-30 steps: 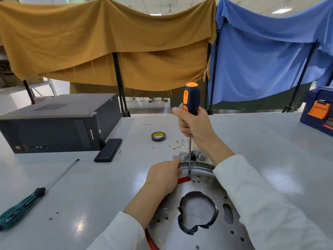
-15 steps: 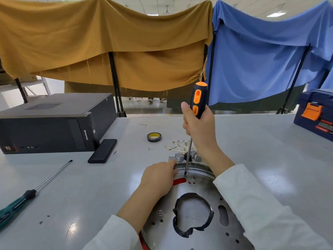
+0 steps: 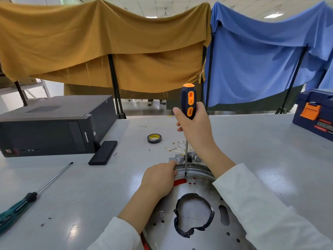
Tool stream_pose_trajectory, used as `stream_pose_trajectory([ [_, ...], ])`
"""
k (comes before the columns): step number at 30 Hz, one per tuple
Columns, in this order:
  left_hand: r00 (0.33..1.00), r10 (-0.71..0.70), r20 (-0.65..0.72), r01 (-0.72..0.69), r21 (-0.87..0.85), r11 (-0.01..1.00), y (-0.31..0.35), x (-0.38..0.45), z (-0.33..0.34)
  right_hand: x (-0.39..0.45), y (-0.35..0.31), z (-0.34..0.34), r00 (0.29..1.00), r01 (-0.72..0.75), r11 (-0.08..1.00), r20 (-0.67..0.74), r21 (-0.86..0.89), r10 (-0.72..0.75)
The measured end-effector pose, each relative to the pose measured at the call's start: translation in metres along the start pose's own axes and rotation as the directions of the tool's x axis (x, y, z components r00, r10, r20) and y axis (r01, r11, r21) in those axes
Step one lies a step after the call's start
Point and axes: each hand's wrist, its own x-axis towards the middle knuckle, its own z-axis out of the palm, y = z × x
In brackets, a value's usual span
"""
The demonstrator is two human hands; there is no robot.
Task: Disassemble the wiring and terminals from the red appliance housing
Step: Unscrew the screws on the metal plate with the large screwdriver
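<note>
The red appliance housing (image 3: 180,182) lies base-up near the table's front edge, its round metal bottom plate (image 3: 196,184) facing me, red showing through slots and at the lower rim. Grey terminal blocks (image 3: 180,158) with pale wires (image 3: 177,147) sit at its far rim. My right hand (image 3: 193,129) grips an orange-and-black screwdriver (image 3: 188,103) upright, its tip on the plate's far edge. My left hand (image 3: 158,179) rests on the plate's left rim, fingers curled, fingertips touching the terminals. A black ring part (image 3: 193,213) sits around the plate's central hole.
A black computer case (image 3: 50,125) stands at the left with a black slab (image 3: 103,152) beside it. A green-handled screwdriver (image 3: 30,197) lies at the front left. A tape roll (image 3: 154,138) sits mid-table. A blue toolbox (image 3: 316,112) is at the right edge.
My right hand has turned the screwdriver and brought it back upright from a slight tilt; its tip stays at the same spot. My left hand keeps its place.
</note>
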Motion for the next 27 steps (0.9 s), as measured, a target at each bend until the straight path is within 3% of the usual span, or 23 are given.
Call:
stream_pose_trajectory([
  [4,1.0,0.0,0.002,0.0,0.006,1.0,0.0,0.0,-0.001,-0.003,0.003,0.002,0.999,0.004,0.997,-0.051,0.074,0.0],
  [6,1.0,-0.003,0.004,0.003,0.017,1.0,0.001,0.0,-0.001,-0.001,0.005,-0.001,0.998,-0.037,0.97,0.061,0.24,0.023],
  [8,1.0,-0.008,0.007,0.007,0.025,1.0,0.001,0.0,-0.001,0.005,0.004,-0.007,0.961,-0.164,0.907,0.27,0.388,0.058],
  [11,0.999,-0.027,0.021,0.027,0.021,0.999,0.001,0.001,-0.002,0.012,0.005,-0.011,0.916,-0.243,0.889,0.393,0.389,0.079],
  [15,1.0,-0.018,0.017,0.018,0.017,1.0,0.0,0.0,0.0,0.007,0.006,-0.012,0.943,-0.14,0.955,0.329,0.261,0.048],
  [19,1.0,-0.013,0.016,0.013,0.016,1.0,0.0,0.002,0.001,0.0,0.005,-0.012,0.992,-0.036,0.996,0.126,0.085,0.025],
  [22,1.0,-0.014,0.016,0.014,0.013,1.0,-0.001,0.002,0.002,-0.006,0.004,-0.005,0.998,-0.013,0.992,0.067,0.122,0.005],
  [24,1.0,-0.014,0.015,0.014,0.018,1.0,-0.001,0.002,0.003,-0.007,0.003,-0.005,0.995,-0.018,0.979,0.1,0.203,-0.002],
  [27,1.0,-0.021,0.019,0.02,0.023,1.0,-0.001,0.002,0.003,-0.003,-0.001,-0.007,0.941,-0.127,0.935,0.338,0.332,0.008],
])
